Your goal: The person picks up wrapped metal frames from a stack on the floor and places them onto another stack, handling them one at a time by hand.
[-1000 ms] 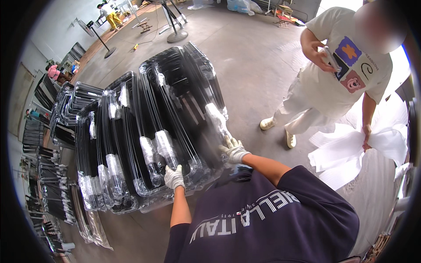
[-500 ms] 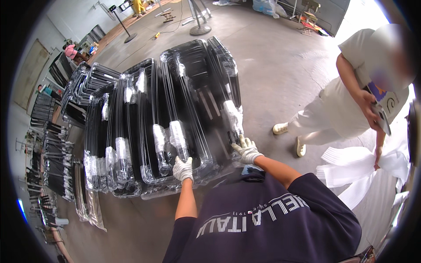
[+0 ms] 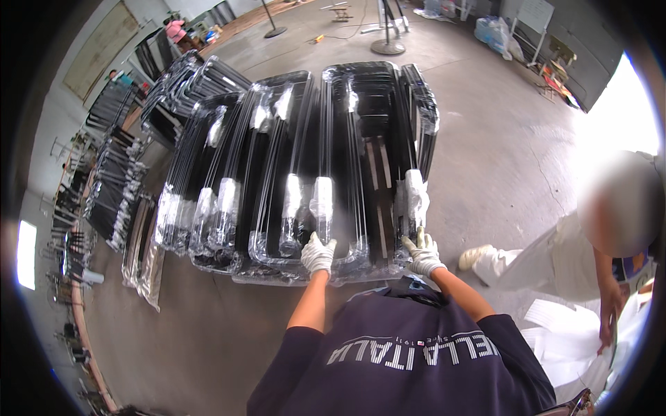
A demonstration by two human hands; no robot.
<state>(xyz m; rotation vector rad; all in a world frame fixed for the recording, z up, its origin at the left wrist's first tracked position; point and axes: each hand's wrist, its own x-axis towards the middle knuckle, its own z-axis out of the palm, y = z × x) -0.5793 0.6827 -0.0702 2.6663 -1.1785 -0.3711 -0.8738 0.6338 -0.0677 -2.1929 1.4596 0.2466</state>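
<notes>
Frames, black tubular (image 3: pixel 327 139), with rounded corners: a row of bundles on the grey concrete floor (image 3: pixel 208 333), left to right before me. Clear film (image 3: pixel 173 218), glossy and crinkled, wraps their near ends. My left hand (image 3: pixel 318 254), in a white knit glove (image 3: pixel 317 259): thumb apart, fingers bent on a near end, just below a bulky white wrapping (image 3: pixel 322 200). My right hand (image 3: pixel 423 254), gloved alike: fingers partly spread at the near end of the rightmost bundle, below its own wrapping (image 3: pixel 417 194). I cannot tell whether either hand closes round a tube.

Change noted: my view has swung left, so the row lies more central; both hands keep to the same ends, so my contact appears unshifted. Near right: co-worker (image 3: pixel 541 267) in pale trousers, beside thin white sheets (image 3: pixel 555 340), loosely folded.
</notes>
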